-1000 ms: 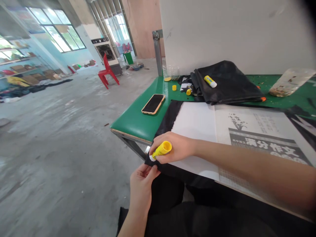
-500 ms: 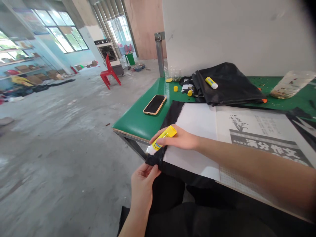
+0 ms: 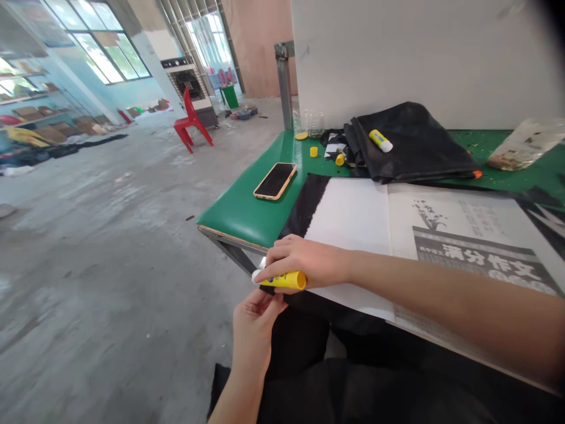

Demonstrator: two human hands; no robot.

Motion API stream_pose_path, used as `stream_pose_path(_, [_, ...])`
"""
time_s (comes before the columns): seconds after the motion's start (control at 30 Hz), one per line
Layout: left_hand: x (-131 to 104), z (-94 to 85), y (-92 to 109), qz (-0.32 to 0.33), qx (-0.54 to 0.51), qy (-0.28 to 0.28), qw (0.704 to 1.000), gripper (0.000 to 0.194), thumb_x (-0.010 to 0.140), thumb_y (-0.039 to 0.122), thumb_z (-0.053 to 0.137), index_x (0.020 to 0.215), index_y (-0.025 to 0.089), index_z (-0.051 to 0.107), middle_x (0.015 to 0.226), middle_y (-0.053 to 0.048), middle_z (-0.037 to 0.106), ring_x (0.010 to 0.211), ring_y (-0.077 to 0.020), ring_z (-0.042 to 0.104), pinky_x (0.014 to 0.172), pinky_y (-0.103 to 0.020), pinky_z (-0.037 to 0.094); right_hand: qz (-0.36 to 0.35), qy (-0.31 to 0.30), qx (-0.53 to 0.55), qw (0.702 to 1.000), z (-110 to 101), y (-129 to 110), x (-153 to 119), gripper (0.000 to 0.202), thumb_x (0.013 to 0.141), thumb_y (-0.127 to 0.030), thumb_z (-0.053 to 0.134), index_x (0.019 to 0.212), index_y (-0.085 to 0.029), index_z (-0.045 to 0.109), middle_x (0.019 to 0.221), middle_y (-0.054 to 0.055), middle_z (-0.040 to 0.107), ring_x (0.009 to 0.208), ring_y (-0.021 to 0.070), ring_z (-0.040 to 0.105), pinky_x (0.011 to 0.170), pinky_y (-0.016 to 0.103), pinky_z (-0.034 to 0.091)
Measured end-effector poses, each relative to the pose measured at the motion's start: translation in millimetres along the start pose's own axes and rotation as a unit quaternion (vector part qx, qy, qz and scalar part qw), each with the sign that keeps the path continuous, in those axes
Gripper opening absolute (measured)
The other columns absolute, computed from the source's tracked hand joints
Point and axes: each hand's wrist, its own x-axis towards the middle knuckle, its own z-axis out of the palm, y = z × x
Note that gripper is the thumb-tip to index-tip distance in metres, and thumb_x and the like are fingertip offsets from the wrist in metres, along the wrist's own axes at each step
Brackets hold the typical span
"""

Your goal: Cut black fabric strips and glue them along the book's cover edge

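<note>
My right hand (image 3: 309,262) is closed round a yellow glue stick (image 3: 286,280), which lies nearly level, its white end to the left over the corner of a black sheet (image 3: 304,215). Just below, my left hand (image 3: 258,315) pinches that corner between thumb and fingers. White paper (image 3: 353,215) with a torn left edge lies on the black sheet. To its right is a printed page (image 3: 468,235) with large characters, partly hidden by my right forearm.
On the green table (image 3: 238,200) lie a phone (image 3: 276,181), yellow caps (image 3: 313,152) and folded black material (image 3: 410,141) with a second glue stick (image 3: 380,141) on it. A clear plastic container (image 3: 525,144) stands at right; a red chair (image 3: 192,121) is beyond.
My right hand has moved down and turned the glue stick from slanted to nearly level, over the black corner. My left hand keeps its pinch. The view has shifted slightly.
</note>
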Motion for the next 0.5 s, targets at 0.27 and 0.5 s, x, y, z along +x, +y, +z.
stream_pose_path(0.27, [-2, 0.2, -4, 0.003, -0.017, 0.006, 1.0, 0.031, 0.061, 0.024, 0.077, 0.09, 0.014, 0.071, 0.081, -0.004, 0.073, 0.075, -0.0163, 0.067, 0.067, -0.023, 0.054, 0.178, 0.095, 0.274, 0.941, -15, -11, -4, 0.029, 0.083, -0.03, 0.055, 0.105, -0.015, 0.065, 0.095, 0.004, 0.067, 0.081, 0.0137, 0.06, 0.068, 0.023, 0.046])
stream_pose_path(0.5, [-3, 0.7, -2, 0.016, 0.006, 0.008, 1.0, 0.025, 0.062, 0.025, 0.077, 0.082, 0.012, 0.071, 0.075, -0.003, 0.072, 0.073, -0.0169, 0.066, 0.067, -0.024, 0.054, 0.117, 0.05, 0.148, 0.981, -5, -7, -1, 0.019, 0.073, -0.022, 0.061, 0.088, -0.018, 0.07, 0.083, 0.001, 0.067, 0.076, 0.0131, 0.059, 0.074, 0.024, 0.045])
